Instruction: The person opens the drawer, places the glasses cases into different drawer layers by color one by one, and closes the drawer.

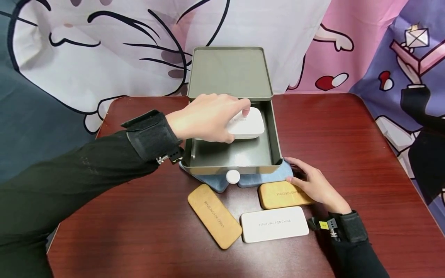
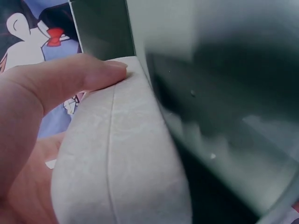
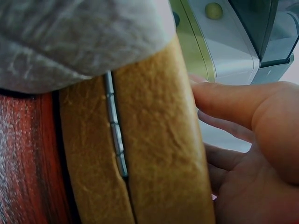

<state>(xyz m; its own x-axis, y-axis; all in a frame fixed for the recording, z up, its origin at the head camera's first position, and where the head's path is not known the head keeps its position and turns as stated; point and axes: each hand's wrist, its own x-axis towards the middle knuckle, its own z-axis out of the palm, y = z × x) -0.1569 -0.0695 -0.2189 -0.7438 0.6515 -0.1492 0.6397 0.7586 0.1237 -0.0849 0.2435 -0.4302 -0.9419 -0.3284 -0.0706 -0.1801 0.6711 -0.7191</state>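
My left hand (image 1: 215, 117) reaches into an open-lidded, grey-green box (image 1: 274, 135) and grips a white glasses case (image 1: 255, 123). In the left wrist view the thumb (image 2: 100, 72) presses on the seamed side of that case (image 2: 117, 154). My right hand (image 1: 318, 185) lies at the right of the box front, fingers loosely bent, beside a tan glasses case (image 1: 281, 195). In the right wrist view its thumb (image 3: 224, 100) is right at the edge of this hinged tan case (image 3: 163, 140). The fingertips are close to a light blue rounded piece (image 1: 265, 178).
Another tan glasses case (image 1: 215, 216) and a white one (image 1: 274, 224) lie in front on the reddish wooden table (image 1: 139, 231). A second light blue piece (image 1: 213, 181) sticks out under the box front, by its white knob (image 1: 233, 177). A printed cloth (image 1: 114, 69) hangs behind.
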